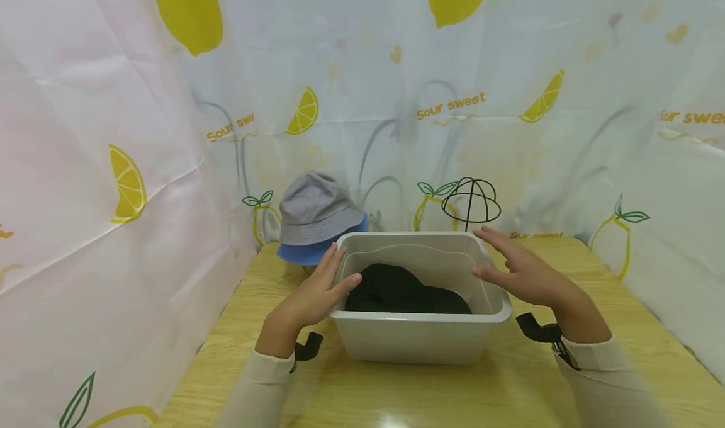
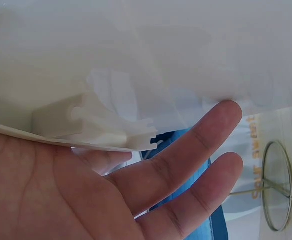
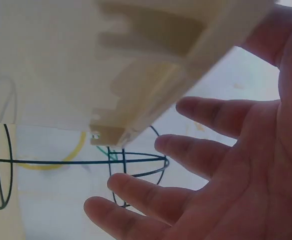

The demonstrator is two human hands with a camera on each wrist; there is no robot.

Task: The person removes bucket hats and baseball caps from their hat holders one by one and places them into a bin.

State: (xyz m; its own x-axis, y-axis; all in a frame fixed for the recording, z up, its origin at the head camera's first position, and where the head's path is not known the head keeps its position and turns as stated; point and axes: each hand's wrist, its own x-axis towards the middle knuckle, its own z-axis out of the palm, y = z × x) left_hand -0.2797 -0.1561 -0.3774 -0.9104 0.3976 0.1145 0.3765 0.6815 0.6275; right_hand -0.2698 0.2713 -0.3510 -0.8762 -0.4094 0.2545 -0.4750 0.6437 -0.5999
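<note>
A light grey plastic bin (image 1: 413, 340) stands on the table in front of me. Inside it lies a black item shaped like a cap (image 1: 396, 289), a dome with a lower lobe at right. My left hand (image 1: 311, 296) is at the bin's left rim, thumb over the inner side. Its straight fingers reach along the outside, and a fingertip (image 2: 228, 111) touches the wall in the left wrist view. My right hand (image 1: 527, 270) is at the right rim, thumb over the bin's interior. In the right wrist view its fingers (image 3: 206, 112) are spread and straight outside the rim.
Behind the bin at left, a grey bucket hat (image 1: 317, 208) sits over a blue hat (image 1: 306, 252). A black wire hat stand (image 1: 472, 204) with a domed top rises behind the bin at right. The wood-patterned table (image 1: 226, 377) meets a lemon-printed curtain (image 1: 362, 50).
</note>
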